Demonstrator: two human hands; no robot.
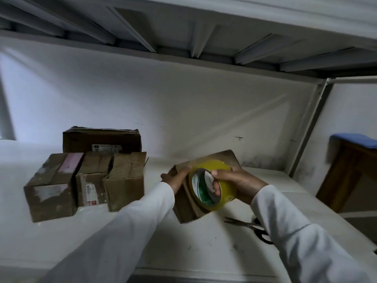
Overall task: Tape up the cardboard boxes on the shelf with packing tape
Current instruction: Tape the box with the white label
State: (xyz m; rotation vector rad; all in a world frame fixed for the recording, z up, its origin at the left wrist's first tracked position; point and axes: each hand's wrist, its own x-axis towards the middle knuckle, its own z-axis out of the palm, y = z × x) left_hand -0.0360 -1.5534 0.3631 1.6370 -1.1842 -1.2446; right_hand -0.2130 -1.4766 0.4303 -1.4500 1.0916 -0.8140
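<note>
A small cardboard box (188,207) stands tilted on the white shelf (204,248) in front of me. My left hand (175,176) grips its upper left edge. Over the box's top, my right hand (236,180) holds a yellowish roll of packing tape (212,184), with fingers curled through the roll's core. To the left stand three taped boxes in a row: one with a pink patch (53,184), a middle one with labels (91,180) and a third (126,180). A larger box (102,139) sits behind them.
Black-handled scissors (251,225) lie on the shelf just right of the held box, partly under my right sleeve. The upper shelf's ribbed underside (183,27) hangs overhead. A shelf post (306,129) rises at right, with a wooden table (350,170) beyond it.
</note>
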